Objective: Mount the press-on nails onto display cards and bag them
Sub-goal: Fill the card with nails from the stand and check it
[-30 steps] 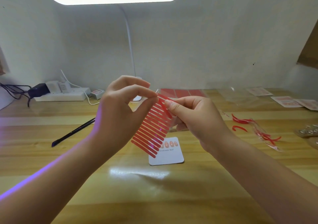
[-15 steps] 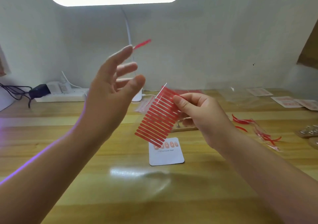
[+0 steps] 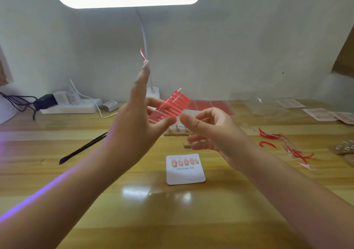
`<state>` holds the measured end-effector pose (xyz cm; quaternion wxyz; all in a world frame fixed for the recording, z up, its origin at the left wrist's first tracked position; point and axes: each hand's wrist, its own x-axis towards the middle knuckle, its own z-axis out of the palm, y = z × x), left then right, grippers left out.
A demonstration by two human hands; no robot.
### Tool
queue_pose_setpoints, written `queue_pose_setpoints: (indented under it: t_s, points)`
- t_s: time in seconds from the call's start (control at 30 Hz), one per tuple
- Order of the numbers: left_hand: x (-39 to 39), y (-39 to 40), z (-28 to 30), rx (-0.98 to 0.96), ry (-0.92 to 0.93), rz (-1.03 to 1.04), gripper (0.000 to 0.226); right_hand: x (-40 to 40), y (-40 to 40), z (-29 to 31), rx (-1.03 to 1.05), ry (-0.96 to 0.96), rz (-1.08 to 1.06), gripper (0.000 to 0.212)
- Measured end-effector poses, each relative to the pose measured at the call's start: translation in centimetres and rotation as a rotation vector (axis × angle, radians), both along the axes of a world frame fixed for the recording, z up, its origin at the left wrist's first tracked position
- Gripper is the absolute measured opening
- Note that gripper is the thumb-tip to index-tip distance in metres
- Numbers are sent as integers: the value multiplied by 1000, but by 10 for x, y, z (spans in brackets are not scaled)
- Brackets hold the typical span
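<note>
A white display card [image 3: 184,174] printed "Handmade Nail" lies flat on the wooden desk [image 3: 134,210] and carries a row of several pink press-on nails. Above it, both hands meet at a clear sheet of red adhesive strips [image 3: 177,102]. My left hand [image 3: 134,126] pinches the sheet's left part between thumb and the fingers behind it. Its index finger points straight up with one peeled red strip [image 3: 142,54] stuck to the tip. My right hand [image 3: 212,132] pinches the sheet's white right edge with curled fingers.
A black stylus-like tool [image 3: 82,148] lies at left and a power strip [image 3: 70,106] at back left. The lamp base [image 3: 153,92] stands behind the hands. Small wooden nail stands [image 3: 176,132] sit under the hands. Peeled red strips [image 3: 287,147], clear bags [image 3: 268,108] and more cards [image 3: 323,113] lie right.
My left hand peeled one red strip off the sheet and raised it on the index fingertip. It has now come back, its thumb meeting the sheet. The sheet tilted flatter and higher.
</note>
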<state>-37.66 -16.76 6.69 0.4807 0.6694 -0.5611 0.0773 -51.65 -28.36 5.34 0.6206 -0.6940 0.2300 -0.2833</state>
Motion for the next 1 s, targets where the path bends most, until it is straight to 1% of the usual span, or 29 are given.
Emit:
queue_pose_setpoints:
  t_s: [0.1,0.2,0.3,0.37,0.43,0.5,0.6,0.67,0.73,0.8,0.87,0.93,1.0]
  points:
    - [-10,4,-1,-22,-147,29,104,-2,1,2,-112,22,70,72]
    - [-17,6,1,-53,-339,47,94,-3,2,3,-174,4,61,71]
    - [-19,5,0,-48,-514,80,102,-3,1,3,-207,-31,15,67]
    - [-19,5,-1,-66,-624,111,103,-4,0,2,-212,-47,-35,68]
    - [-19,6,-2,-62,-682,117,102,-5,0,2,-231,-65,-62,68]
    - [-20,5,-2,-29,-685,101,103,-6,1,4,-279,-98,-55,54]
    - [-22,7,2,23,-587,72,108,-7,0,7,-301,-167,-20,33]
    - [-21,10,8,27,-414,15,108,-9,-1,9,-285,-201,-10,25]
    - [-15,13,15,10,-230,-30,102,-11,-1,12,-272,-208,18,18]
    - [-3,15,23,10,-158,-19,96,-13,1,17,-276,-196,92,22]
    - [7,16,31,63,-56,-25,101,-13,2,19,-313,-167,159,33]
    - [18,15,33,110,119,-108,108,-12,4,18,-342,-152,156,37]
    - [28,15,35,110,282,-200,112,-10,5,17,-342,-141,109,40]
